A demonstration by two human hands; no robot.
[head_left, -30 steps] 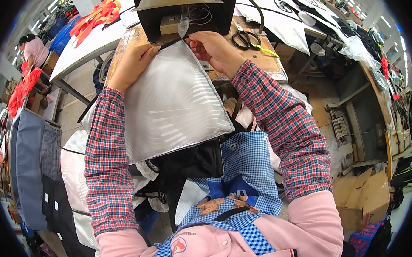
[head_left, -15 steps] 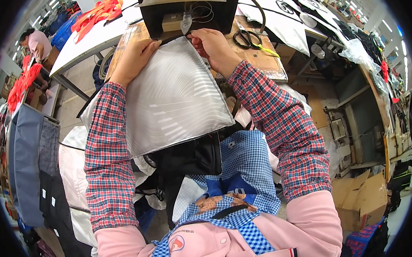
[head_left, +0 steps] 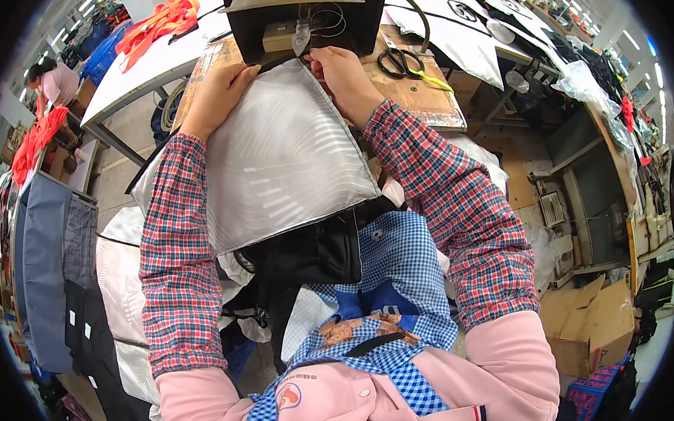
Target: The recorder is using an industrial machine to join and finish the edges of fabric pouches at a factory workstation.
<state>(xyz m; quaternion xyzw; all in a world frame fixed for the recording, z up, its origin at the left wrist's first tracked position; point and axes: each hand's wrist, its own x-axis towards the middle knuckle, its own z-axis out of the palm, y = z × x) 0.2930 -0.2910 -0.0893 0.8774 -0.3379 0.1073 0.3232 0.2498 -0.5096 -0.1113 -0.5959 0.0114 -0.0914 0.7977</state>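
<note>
A silver-grey fabric panel (head_left: 275,168) with a pale wavy print and black edging hangs from the machine's work surface towards my lap. Its narrow far end lies just below the presser foot (head_left: 300,39) of a dark sewing machine (head_left: 370,21). My left hand (head_left: 219,97) is closed on the panel's left far edge, thumb on top. My right hand (head_left: 340,82) pinches the right far corner close to the foot, fingers curled. The needle tip is too small to make out. Black fabric (head_left: 309,253) lies beneath the panel over my lap.
Black-handled scissors (head_left: 400,63) with a yellow-green tie lie on the worn wooden table (head_left: 441,108) to the right. White tables (head_left: 139,69) with orange straps (head_left: 156,26) stand at the far left. A cardboard box (head_left: 590,323) sits at lower right. Another person (head_left: 57,83) works far left.
My right hand and forearm have shifted slightly left. The panel's near right corner has moved a little up and left. My left hand keeps its hold almost unmoved.
</note>
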